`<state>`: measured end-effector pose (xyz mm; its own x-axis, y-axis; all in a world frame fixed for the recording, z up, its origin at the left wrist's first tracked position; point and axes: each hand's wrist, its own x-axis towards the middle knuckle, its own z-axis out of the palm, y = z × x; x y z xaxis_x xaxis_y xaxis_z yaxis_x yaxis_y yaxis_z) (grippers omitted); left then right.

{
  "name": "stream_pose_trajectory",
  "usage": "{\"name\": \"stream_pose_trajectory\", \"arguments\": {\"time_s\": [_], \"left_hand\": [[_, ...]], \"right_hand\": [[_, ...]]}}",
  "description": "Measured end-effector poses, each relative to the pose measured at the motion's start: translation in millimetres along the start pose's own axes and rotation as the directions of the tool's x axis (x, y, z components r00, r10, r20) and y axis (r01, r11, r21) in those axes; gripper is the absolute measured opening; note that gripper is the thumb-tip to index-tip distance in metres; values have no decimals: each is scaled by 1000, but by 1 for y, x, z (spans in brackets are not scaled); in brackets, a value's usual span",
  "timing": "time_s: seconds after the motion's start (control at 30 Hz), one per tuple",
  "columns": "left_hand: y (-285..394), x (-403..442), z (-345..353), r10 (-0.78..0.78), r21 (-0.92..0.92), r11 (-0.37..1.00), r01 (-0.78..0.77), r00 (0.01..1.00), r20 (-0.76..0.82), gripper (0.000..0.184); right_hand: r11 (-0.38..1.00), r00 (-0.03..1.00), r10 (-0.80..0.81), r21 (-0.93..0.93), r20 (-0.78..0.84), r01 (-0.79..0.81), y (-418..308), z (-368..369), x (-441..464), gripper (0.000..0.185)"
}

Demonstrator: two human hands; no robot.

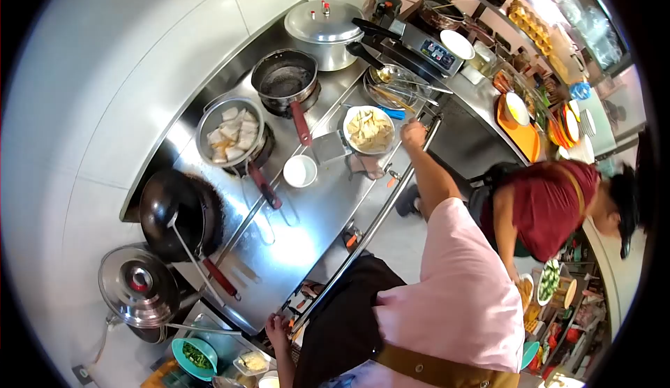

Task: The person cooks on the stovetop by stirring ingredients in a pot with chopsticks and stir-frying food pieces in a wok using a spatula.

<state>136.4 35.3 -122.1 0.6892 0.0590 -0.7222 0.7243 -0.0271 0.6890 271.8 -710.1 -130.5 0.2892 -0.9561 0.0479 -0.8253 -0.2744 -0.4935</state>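
White bowl (369, 152) just beside right grip (414, 134)

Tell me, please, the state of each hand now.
Left hand: open or closed, cannot be told.
Right hand: looks closed; whether holding anything cannot be told.

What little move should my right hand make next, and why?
I'd probably lift the wooden-handled utensil from the metal basin: its handle slants toward your right hand, and I see no utensil in the pan of pale slices. Whether you're gripping it already, I can't tell.
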Motion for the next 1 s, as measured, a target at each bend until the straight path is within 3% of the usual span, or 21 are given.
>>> {"name": "stream_pose_trajectory", "arguments": {"time_s": [0.07, 0.17, 0.23, 0.3, 0.37, 0.43, 0.5, 0.53, 0.57, 0.6, 0.63, 0.67, 0.73, 0.83, 0.87, 0.97, 1.0], "left_hand": [[3, -6, 30, -90, -1, 996, 90, 995, -38, 37], [12, -12, 65, -125, -87, 987, 132, 988, 86, 32], [15, -8, 80, -108, 2, 994, 109, 983, 150, 31], [21, -2, 104, -75, 283, 957, 59, 996, 44, 37], [42, 13, 140, 51, 575, 803, -154, 980, 191, 41], [59, 36, 194, 178, 600, 706, -376, 914, 364, 37], [95, 54, 271, 184, 570, 659, -491, 840, 510, 33], [111, 62, 315, 278, 527, 581, -620, 760, 587, 31], [125, 69, 359, 362, 471, 493, -732, 664, 654, 29], [136, 79, 402, 410, 379, 504, -776, 601, 686, 26], [142, 97, 441, 506, 348, 307, -886, 462, 728, 26], [157, 102, 480, 564, 292, 310, -905, 422, 709, 24], [164, 117, 531, 458, 382, 396, -835, 540, 706, 22], [147, 120, 547, 457, 488, 410, -771, 637, 621, 20], [134, 120, 548, 635, 389, 225, -893, 437, 637, 23], [122, 115, 565, 624, 431, -100, -897, 281, 729, 28], [116, 120, 564, 533, 516, -105, -850, 390, 751, 29]], "right_hand": [[985, 999, -24, -171, 43, 31, 15, 14, 56, 44], [956, 988, -64, -275, 142, 101, 20, 21, 102, 50], [934, 979, -130, -312, 157, 174, 24, 44, 122, 51], [950, 963, -111, -258, 244, 175, 30, 61, 138, 44], [952, 942, -132, -226, 308, 207, 37, 72, 149, 36], [909, 910, -196, -280, 365, 309, 34, 63, 142, 32], [915, 901, -318, -152, 294, 373, 40, 49, 132, 28], [908, 893, -378, -92, 246, 409, 42, 41, 130, 28], [941, 929, -252, -154, 270, 301, 39, 30, 127, 29], [954, 929, -234, -114, 286, 276, 42, 15, 122, 30], [965, 926, -219, -73, 308, 253, 45, 1, 114, 31], [969, 921, -219, -37, 322, 243, 43, -21, 104, 31], [959, 920, -246, -62, 305, 277, 45, -57, 77, 31], [944, 893, -330, 113, 307, 310, 64, -99, 48, 24], [954, 913, -271, 213, 303, 213, 72, -101, 41, 24], [943, 943, -85, 333, 321, -28, 82, -116, 8, 22], [932, 940, -108, 362, 323, -17, 83, -116, 2, 21]]}}
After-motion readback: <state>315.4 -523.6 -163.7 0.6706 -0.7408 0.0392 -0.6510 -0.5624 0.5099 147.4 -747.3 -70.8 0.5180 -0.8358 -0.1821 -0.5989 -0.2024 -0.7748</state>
